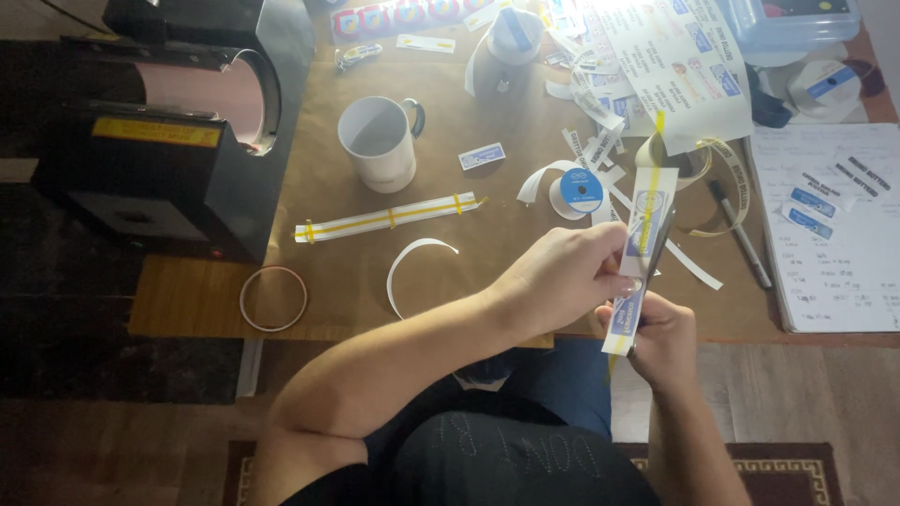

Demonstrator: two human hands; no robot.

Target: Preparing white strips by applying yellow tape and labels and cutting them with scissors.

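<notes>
Both hands work at the table edge: the left hand [562, 276] pinches a long white printed paper strip with yellow tape [642, 253], while the right hand [666, 337] grips scissors [656, 258] partway along it; one taped strip [389, 217] already lies beside the white mug [380, 141].

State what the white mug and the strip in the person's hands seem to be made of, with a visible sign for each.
Mug: likely glazed ceramic; smooth, white, thick-walled.
Strip: thin printed paper, apparently; flat, bends lightly, yellow tape along it.

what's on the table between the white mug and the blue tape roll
In the head view, one small white label with blue print lies flat on the brown paper between the white mug and the blue tape roll.
</notes>
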